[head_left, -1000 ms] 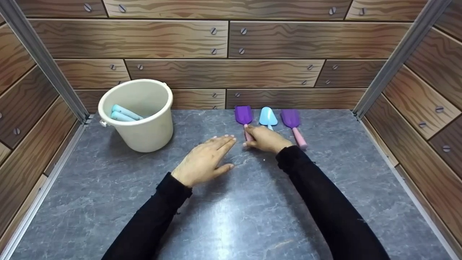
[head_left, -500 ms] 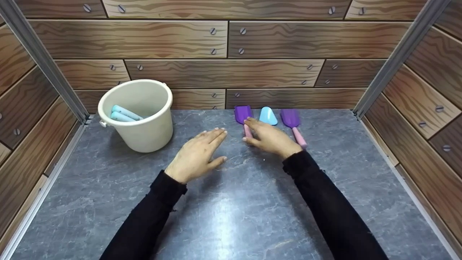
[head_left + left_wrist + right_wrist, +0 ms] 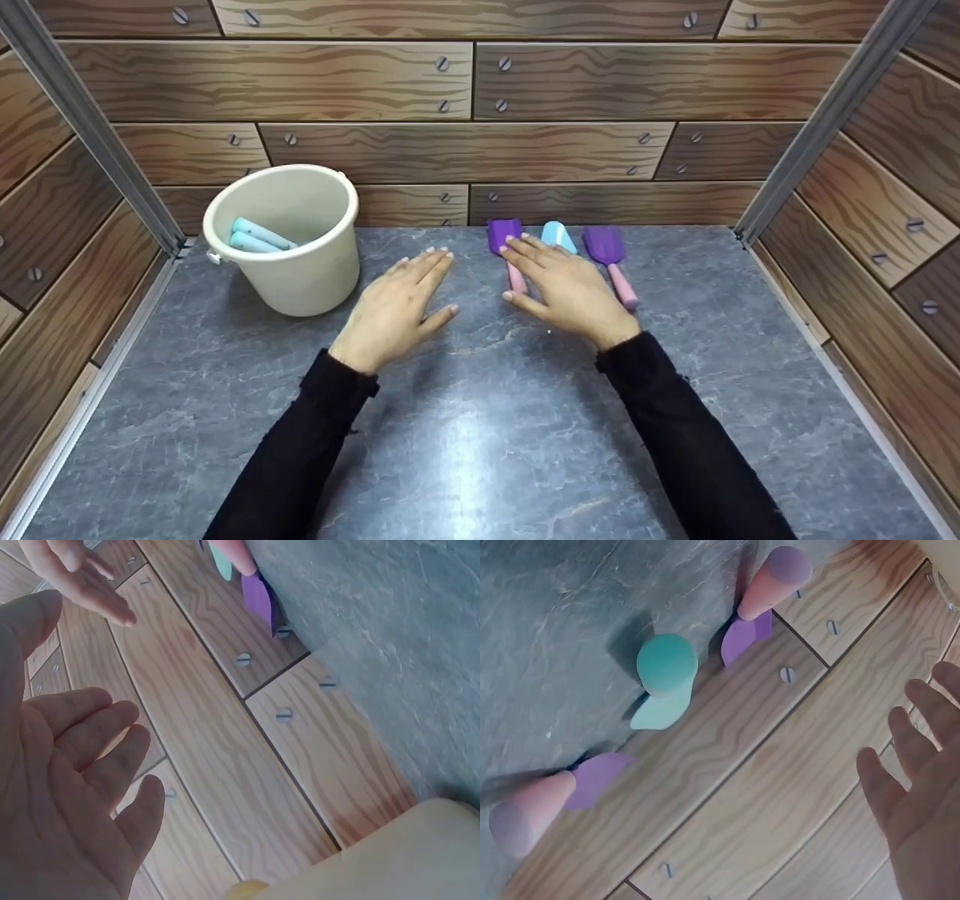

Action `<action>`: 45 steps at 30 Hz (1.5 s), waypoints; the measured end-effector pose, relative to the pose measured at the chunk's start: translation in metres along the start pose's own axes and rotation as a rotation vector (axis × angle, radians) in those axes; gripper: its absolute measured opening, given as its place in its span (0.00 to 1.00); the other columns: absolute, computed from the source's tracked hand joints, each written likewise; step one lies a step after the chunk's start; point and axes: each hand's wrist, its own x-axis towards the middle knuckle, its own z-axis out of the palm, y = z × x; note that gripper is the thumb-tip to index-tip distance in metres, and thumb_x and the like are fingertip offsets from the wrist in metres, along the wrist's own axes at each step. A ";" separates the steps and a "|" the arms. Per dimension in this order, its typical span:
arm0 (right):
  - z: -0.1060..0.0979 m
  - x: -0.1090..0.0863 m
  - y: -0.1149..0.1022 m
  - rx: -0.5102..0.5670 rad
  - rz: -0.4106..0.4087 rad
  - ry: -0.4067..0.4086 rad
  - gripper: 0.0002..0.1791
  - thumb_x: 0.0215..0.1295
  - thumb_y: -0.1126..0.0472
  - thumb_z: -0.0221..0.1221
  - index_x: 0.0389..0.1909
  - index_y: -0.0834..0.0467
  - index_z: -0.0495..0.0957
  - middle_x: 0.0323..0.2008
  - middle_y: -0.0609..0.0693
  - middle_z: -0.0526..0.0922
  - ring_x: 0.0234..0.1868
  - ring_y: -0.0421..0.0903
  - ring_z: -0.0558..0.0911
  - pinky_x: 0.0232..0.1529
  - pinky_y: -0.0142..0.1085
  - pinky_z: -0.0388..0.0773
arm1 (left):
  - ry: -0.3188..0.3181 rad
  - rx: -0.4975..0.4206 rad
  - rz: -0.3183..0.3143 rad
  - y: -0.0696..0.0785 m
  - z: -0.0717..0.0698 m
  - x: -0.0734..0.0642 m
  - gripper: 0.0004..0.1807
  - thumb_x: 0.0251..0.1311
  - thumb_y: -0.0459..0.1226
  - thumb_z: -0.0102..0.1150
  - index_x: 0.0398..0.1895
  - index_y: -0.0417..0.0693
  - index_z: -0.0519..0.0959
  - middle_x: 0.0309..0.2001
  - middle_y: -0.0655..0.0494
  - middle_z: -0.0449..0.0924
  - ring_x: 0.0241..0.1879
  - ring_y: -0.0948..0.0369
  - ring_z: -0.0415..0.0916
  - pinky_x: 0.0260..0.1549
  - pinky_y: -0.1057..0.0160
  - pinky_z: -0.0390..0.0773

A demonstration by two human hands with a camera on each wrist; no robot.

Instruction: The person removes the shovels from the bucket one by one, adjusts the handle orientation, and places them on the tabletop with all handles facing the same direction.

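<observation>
Three toy shovels lie in a row by the back wall: a purple shovel point(image 3: 502, 234) with a pink handle, a light blue shovel point(image 3: 556, 234), and another purple shovel point(image 3: 604, 244) with a pink handle. My right hand point(image 3: 574, 289) is held with straight fingers over the row, hiding the blue handle and part of the left purple shovel. In the right wrist view, all three handles stand apart from this hand point(image 3: 930, 787). My left hand point(image 3: 394, 307), fingers extended and holding nothing, hovers between the shovels and the cream bucket point(image 3: 315, 281).
Two light blue handles point(image 3: 259, 236) lean inside the bucket at the back left. Wood-patterned walls point(image 3: 375, 82) enclose the back and both sides of the grey marbled tabletop point(image 3: 480, 450). Grey metal posts point(image 3: 817, 112) mark the back corners.
My right hand has let go of the left purple shovel's handle, straightened its fingers and shifted slightly right. My left hand has moved left and farther back. The shovels stay put.
</observation>
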 end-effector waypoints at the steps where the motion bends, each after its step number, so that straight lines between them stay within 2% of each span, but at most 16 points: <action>1: 0.000 -0.001 -0.001 -0.021 -0.014 0.006 0.42 0.89 0.34 0.60 0.92 0.51 0.69 0.91 0.52 0.71 0.94 0.56 0.69 0.93 0.61 0.70 | 0.005 0.003 -0.006 -0.001 -0.001 0.000 0.43 0.88 0.57 0.63 0.93 0.43 0.66 0.90 0.42 0.72 0.89 0.43 0.73 0.91 0.38 0.73; 7: -0.003 -0.006 -0.004 -0.098 -0.080 0.070 0.43 0.89 0.32 0.57 0.93 0.49 0.67 0.93 0.51 0.69 0.95 0.55 0.66 0.96 0.62 0.65 | 0.059 0.019 -0.018 -0.005 -0.005 -0.002 0.42 0.89 0.57 0.61 0.93 0.43 0.67 0.88 0.41 0.75 0.86 0.42 0.76 0.89 0.38 0.75; 11: -0.005 -0.010 -0.006 -0.095 -0.095 0.097 0.43 0.88 0.33 0.58 0.94 0.48 0.66 0.93 0.50 0.68 0.95 0.55 0.66 0.96 0.61 0.64 | 0.094 0.037 -0.028 -0.008 -0.007 -0.003 0.42 0.89 0.57 0.61 0.93 0.43 0.67 0.88 0.42 0.75 0.87 0.43 0.76 0.89 0.39 0.75; 15: -0.008 -0.013 -0.010 -0.068 -0.090 0.089 0.43 0.88 0.32 0.59 0.95 0.45 0.64 0.94 0.50 0.67 0.96 0.55 0.64 0.96 0.62 0.65 | 0.121 0.062 -0.041 -0.012 -0.010 -0.003 0.43 0.88 0.57 0.62 0.93 0.43 0.67 0.88 0.43 0.74 0.87 0.43 0.75 0.91 0.40 0.73; 22: -0.008 -0.015 -0.019 -0.033 -0.060 0.057 0.44 0.90 0.33 0.57 0.96 0.45 0.60 0.96 0.50 0.62 0.97 0.56 0.61 0.97 0.62 0.62 | 0.121 0.082 -0.087 -0.019 -0.016 -0.005 0.44 0.88 0.57 0.62 0.94 0.43 0.65 0.91 0.44 0.70 0.91 0.45 0.70 0.95 0.40 0.66; 29: -0.007 -0.016 -0.029 0.025 -0.005 0.058 0.44 0.90 0.34 0.56 0.96 0.48 0.60 0.96 0.51 0.60 0.97 0.57 0.60 0.97 0.64 0.61 | 0.120 0.082 -0.127 -0.025 -0.023 -0.007 0.43 0.89 0.57 0.59 0.94 0.44 0.64 0.93 0.45 0.68 0.92 0.46 0.67 0.96 0.41 0.64; 38: -0.006 -0.017 -0.035 0.008 -0.034 0.034 0.44 0.91 0.34 0.55 0.97 0.48 0.59 0.96 0.51 0.61 0.97 0.56 0.61 0.97 0.63 0.61 | 0.124 0.079 -0.181 -0.034 -0.034 -0.012 0.44 0.90 0.58 0.56 0.95 0.44 0.62 0.93 0.44 0.66 0.93 0.44 0.66 0.96 0.40 0.61; 45: -0.009 -0.017 -0.038 0.008 -0.073 0.027 0.44 0.92 0.33 0.54 0.97 0.48 0.59 0.97 0.49 0.60 0.97 0.56 0.61 0.98 0.62 0.60 | 0.136 0.061 -0.243 -0.046 -0.045 -0.014 0.45 0.90 0.58 0.56 0.95 0.41 0.62 0.93 0.42 0.65 0.92 0.42 0.65 0.97 0.38 0.60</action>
